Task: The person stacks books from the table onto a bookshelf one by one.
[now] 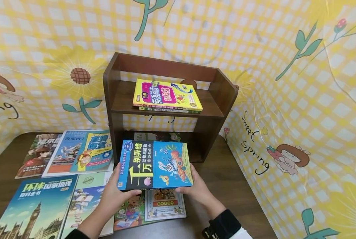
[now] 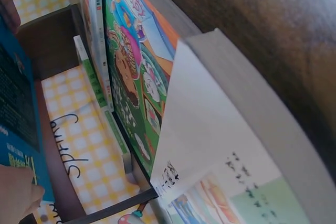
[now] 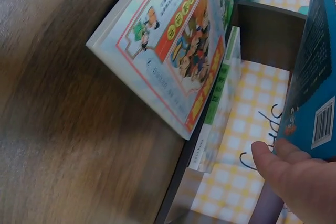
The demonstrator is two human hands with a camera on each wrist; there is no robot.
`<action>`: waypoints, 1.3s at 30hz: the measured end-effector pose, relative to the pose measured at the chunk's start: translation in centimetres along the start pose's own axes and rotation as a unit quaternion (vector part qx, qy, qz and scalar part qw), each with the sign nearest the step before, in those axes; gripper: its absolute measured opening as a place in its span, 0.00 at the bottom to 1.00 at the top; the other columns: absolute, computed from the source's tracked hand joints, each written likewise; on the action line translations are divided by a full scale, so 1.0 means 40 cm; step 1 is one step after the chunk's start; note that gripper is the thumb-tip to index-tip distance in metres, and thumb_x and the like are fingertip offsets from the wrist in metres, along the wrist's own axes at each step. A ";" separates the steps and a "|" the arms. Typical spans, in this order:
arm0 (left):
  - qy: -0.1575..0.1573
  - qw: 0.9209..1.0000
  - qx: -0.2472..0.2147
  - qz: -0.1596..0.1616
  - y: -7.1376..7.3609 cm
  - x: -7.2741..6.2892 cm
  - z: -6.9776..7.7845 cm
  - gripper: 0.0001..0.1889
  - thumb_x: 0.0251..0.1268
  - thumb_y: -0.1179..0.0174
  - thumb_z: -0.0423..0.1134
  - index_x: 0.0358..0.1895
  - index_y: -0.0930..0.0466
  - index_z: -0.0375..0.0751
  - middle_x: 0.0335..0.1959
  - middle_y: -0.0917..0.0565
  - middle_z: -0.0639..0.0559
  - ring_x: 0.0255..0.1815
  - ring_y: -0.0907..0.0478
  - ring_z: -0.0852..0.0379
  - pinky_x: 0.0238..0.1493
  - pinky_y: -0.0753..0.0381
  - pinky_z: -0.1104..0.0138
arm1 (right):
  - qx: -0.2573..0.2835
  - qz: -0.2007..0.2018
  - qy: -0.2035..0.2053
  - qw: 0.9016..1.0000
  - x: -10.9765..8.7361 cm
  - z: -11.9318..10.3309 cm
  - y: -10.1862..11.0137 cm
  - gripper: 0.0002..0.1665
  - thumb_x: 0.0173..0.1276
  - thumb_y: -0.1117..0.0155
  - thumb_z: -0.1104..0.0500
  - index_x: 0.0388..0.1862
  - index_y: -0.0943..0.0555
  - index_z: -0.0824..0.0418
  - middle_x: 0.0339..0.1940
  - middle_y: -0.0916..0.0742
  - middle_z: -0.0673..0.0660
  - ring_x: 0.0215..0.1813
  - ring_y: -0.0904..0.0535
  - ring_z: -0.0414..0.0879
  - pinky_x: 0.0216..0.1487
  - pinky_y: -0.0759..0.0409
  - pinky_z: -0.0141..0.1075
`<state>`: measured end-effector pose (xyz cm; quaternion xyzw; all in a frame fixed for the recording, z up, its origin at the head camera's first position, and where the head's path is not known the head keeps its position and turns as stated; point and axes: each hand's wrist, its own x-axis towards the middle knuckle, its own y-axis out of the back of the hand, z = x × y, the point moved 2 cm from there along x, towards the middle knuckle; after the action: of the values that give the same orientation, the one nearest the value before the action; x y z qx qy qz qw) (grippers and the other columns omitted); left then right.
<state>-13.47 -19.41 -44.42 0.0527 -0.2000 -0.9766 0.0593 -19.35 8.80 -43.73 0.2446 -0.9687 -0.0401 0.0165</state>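
Observation:
Both hands hold a blue book (image 1: 172, 164) with a rabbit and a red car on its cover, face up in front of the lower level of a brown bookshelf (image 1: 112, 99). The left hand (image 1: 115, 187) grips the book's left edge, thumb at the near side. At the right edge the right hand (image 1: 199, 189) grips it the same way. In the right wrist view, the book's underside (image 3: 315, 77) shows a barcode. Behind the book, a green-spined book (image 3: 218, 108) lies on the shelf's lower level, partly hidden.
A yellow book (image 1: 166, 96) lies atop another on the shelf's upper level. Left of the shelf, several books and magazines cover the table, among them one with a clock tower (image 1: 34, 212). Below the held book lies a white-bordered book (image 1: 166, 210). Patterned cloth (image 1: 285, 99) hangs behind and right.

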 end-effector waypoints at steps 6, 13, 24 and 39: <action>0.002 0.999 0.020 -0.029 -0.028 0.039 -0.011 0.68 0.45 0.25 0.56 0.78 0.72 0.46 0.77 0.59 0.34 0.75 0.58 0.31 0.67 0.42 0.39 | -0.030 0.010 0.009 0.999 0.018 0.018 0.037 0.60 0.59 0.28 0.64 0.78 0.58 0.59 0.65 0.27 0.67 0.55 0.20 0.48 0.55 0.23 0.29; -0.023 0.999 0.027 -0.033 -0.032 0.097 -0.028 0.65 0.48 0.26 0.52 0.78 0.68 0.42 0.76 0.54 0.32 0.74 0.51 0.32 0.67 0.42 0.40 | -0.061 0.016 0.014 0.998 0.060 0.034 0.052 0.59 0.59 0.28 0.65 0.78 0.57 0.61 0.65 0.26 0.67 0.56 0.21 0.52 0.54 0.24 0.30; -0.051 0.998 0.025 -0.035 -0.036 0.172 -0.042 0.63 0.50 0.26 0.47 0.78 0.70 0.47 0.74 0.45 0.34 0.72 0.44 0.34 0.68 0.41 0.41 | -0.067 0.041 -0.013 0.997 0.131 0.081 0.065 0.55 0.60 0.30 0.68 0.77 0.53 0.61 0.63 0.24 0.66 0.54 0.22 0.49 0.59 0.25 0.40; -0.033 0.997 0.021 -0.061 -0.042 0.222 -0.085 0.61 0.53 0.27 0.45 0.78 0.69 0.46 0.73 0.45 0.33 0.71 0.43 0.34 0.69 0.43 0.41 | -0.076 0.064 -0.089 0.991 0.180 0.133 0.069 0.54 0.58 0.27 0.63 0.77 0.48 0.57 0.64 0.24 0.62 0.63 0.30 0.55 0.70 0.40 0.57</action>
<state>-21.96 -20.38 -48.90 0.0334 -0.2192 -0.9751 -0.0087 -27.27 8.14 -48.70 0.1758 -0.9740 -0.1344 -0.0483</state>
